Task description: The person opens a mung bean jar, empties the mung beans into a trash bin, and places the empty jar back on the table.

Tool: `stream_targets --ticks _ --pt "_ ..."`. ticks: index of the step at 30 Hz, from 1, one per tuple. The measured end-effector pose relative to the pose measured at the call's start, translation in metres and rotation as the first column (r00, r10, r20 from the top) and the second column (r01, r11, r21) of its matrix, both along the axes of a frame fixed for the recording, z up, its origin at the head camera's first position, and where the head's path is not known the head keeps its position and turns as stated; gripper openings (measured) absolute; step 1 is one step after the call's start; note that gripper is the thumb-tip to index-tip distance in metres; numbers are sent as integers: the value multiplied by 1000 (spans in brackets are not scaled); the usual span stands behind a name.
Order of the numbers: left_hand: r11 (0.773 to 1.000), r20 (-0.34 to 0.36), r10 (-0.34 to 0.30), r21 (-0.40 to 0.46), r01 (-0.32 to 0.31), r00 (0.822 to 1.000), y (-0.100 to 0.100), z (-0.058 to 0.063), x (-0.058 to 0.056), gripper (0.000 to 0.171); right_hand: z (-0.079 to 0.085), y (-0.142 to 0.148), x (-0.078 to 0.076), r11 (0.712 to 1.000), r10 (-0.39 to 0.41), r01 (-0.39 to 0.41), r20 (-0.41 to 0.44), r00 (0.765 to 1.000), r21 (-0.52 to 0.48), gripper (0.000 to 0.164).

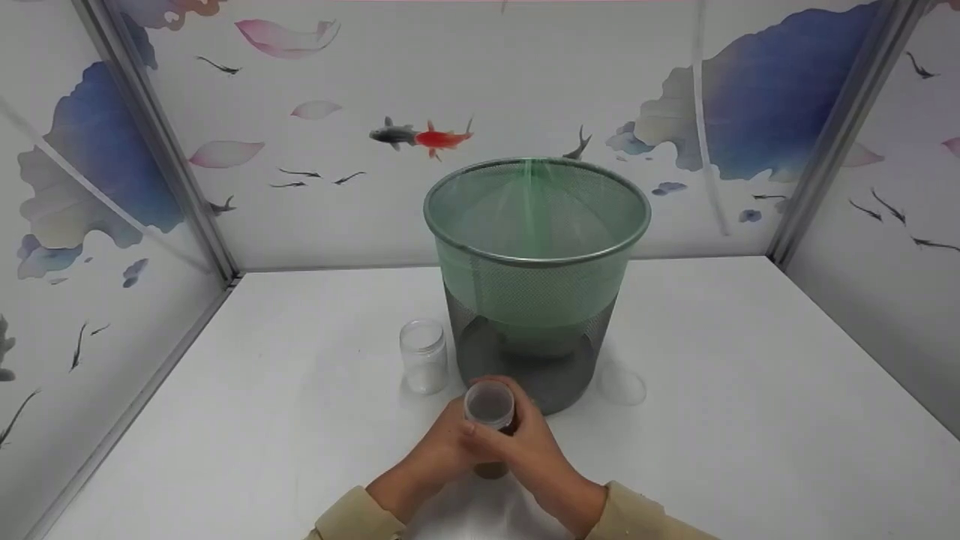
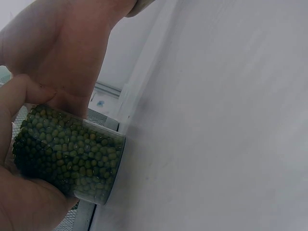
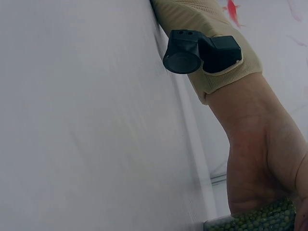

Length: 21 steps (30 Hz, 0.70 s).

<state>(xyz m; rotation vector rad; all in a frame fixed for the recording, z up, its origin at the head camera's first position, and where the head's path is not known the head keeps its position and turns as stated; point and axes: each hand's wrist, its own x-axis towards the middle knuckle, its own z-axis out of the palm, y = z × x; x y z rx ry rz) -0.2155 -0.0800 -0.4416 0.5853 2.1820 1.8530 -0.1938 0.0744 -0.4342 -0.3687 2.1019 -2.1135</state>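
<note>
A clear jar of green mung beans [image 2: 72, 149] is gripped between both hands, upright and close in front of a mesh bin in the head view. My left hand [image 1: 444, 444] wraps it from the left. From the right, my right hand [image 1: 536, 442] curls round it, thumb across the near side and fingers at the far side. The top of the jar [image 1: 489, 405] looks pale; whether a lid covers it I cannot tell. In the right wrist view only the lower part of the bean jar [image 3: 255, 219] shows, at the bottom edge.
The mesh bin [image 1: 536, 300] with a green liner stands just beyond the hands. An uncapped clear jar [image 1: 424, 358] stands left of it, and a clear round lid [image 1: 623, 385] lies to its right. Printed panels [image 1: 525, 82] enclose the white table [image 1: 750, 420].
</note>
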Motion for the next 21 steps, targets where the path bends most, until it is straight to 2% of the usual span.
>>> stream_targets --ticks 15,21 --pt "1000 -4 2 11 -2 1000 1 0 -2 62 0 -1 0 999 -27 28 14 1000 -38 78" --pt "996 -15 33 -77 -35 999 2 2 -2 59 0 -1 0 999 -38 38 14 999 -20 79"
